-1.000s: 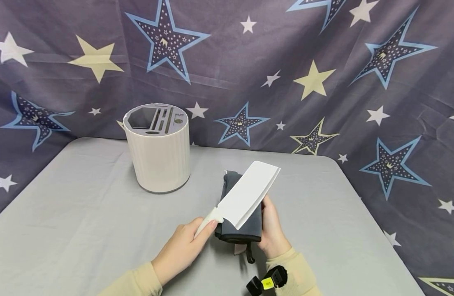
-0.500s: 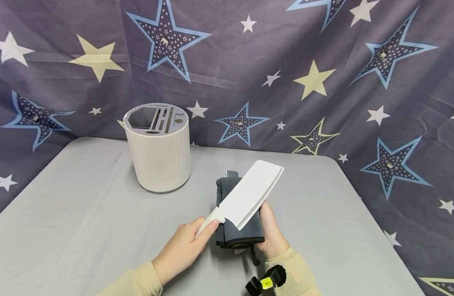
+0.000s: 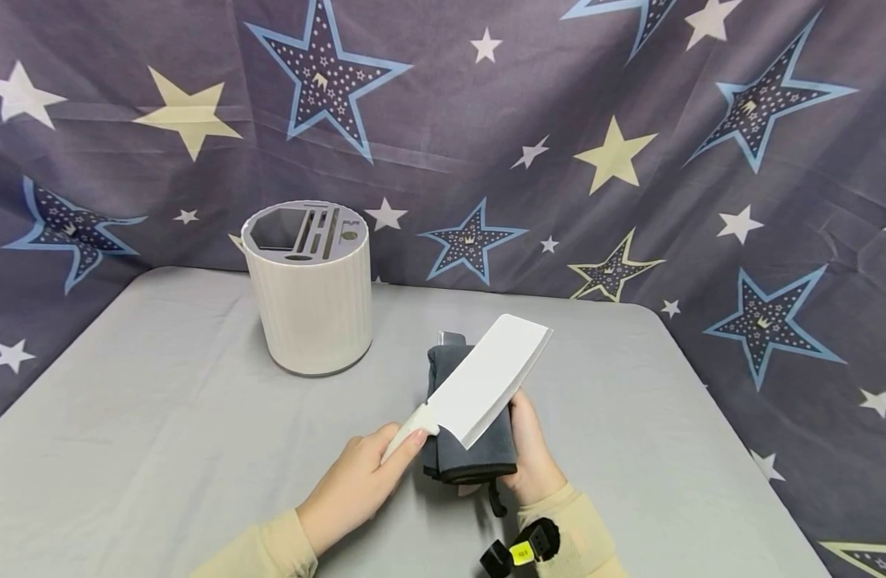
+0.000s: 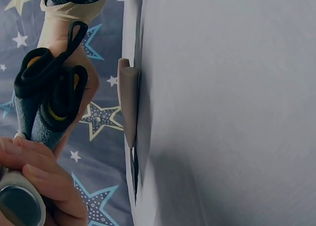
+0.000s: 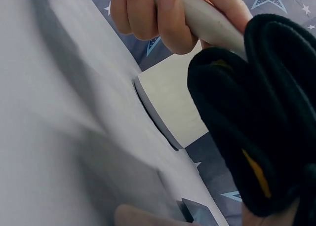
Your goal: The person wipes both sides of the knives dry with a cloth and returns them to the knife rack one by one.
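Note:
My left hand (image 3: 359,482) grips a cleaver (image 3: 489,377) by its pale handle. Its broad white blade points up and to the right. Behind the blade, my right hand (image 3: 533,449) holds a folded dark grey cloth (image 3: 479,461) with black edging and a hanging loop. The cloth's folds and loop show in the left wrist view. Most of the right hand's fingers are hidden by cloth and blade. Below the cloth, another knife (image 4: 129,105) with a beige handle lies on the table; in the head view only its blade end (image 3: 452,339) and a bit of handle show.
A round cream knife holder (image 3: 313,313) with a slotted grey top stands at the back left of the grey-covered table (image 3: 161,417). A star-patterned curtain (image 3: 443,152) hangs behind. A small black device (image 3: 522,550) is strapped on the right wrist.
The cloth has slid along under the blade toward me, then shifted slightly right, exposing more of the lower knife's blade. The cleaver has moved a little right; the left hand keeps its grip.

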### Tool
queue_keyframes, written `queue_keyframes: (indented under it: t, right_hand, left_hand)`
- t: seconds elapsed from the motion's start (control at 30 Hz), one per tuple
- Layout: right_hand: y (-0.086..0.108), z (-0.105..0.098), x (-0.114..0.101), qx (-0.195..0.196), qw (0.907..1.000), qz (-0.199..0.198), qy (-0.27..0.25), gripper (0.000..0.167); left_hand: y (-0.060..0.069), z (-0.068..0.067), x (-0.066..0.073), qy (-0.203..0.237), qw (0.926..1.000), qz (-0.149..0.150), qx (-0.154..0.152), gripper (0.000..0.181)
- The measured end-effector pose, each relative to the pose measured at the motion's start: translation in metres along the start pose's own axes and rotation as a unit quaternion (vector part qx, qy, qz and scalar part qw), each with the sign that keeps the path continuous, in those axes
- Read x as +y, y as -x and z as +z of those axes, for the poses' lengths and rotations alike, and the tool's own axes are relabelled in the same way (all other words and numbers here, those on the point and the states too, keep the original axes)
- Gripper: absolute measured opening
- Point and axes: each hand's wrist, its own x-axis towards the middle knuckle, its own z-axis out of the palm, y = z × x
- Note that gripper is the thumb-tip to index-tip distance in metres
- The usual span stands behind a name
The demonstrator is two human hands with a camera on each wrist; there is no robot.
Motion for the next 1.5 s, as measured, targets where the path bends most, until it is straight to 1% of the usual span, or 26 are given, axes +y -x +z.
queue_keyframes:
  t: [0.07,0.13,0.37,0.47,0.73,0.93,1.17,1.5]
  right_hand:
    - [0.0003,0.0037,-0.0021,0.036,0.9993,0.01,-0.005,0.037]
    - [0.0,0.0052,-0.0028,0.054,0.9985,0.009,-0.008,0.036]
    - [-0.0021,0.0042,-0.0009,0.072,0.9971,-0.019,-0.018,0.032]
    - [-0.0023,0.0043,-0.0015,0.079,0.9964,-0.023,-0.02,0.032]
    - [-0.0031,0.0026,-0.0035,0.069,0.997,-0.031,-0.016,0.031]
    - [-0.003,0.0017,-0.0052,0.072,0.9966,-0.036,-0.014,0.033]
    - [-0.0033,0.0011,-0.0071,0.065,0.9964,-0.041,-0.037,0.035]
    - [-0.0033,-0.0015,-0.0085,0.067,0.9947,-0.052,-0.058,0.034]
  left_hand:
    - [-0.0001,0.0,-0.0001,-0.002,1.0,-0.001,0.001,0.034]
    - [-0.0001,0.0001,-0.0003,-0.003,1.0,-0.002,0.002,0.034]
    - [0.0006,0.0007,-0.0013,-0.005,1.0,-0.003,0.006,0.034]
    - [0.0007,0.001,-0.0019,-0.007,0.9999,-0.003,0.007,0.034]
    - [0.0014,0.0008,-0.0023,-0.006,1.0,-0.001,0.008,0.033]
    - [0.0022,0.0004,-0.0022,-0.008,0.9999,-0.003,0.006,0.034]
    - [0.0032,0.0004,-0.0017,-0.009,0.9999,-0.006,0.006,0.033]
    - [0.0043,0.0015,-0.0025,-0.012,0.9999,-0.011,0.0,0.032]
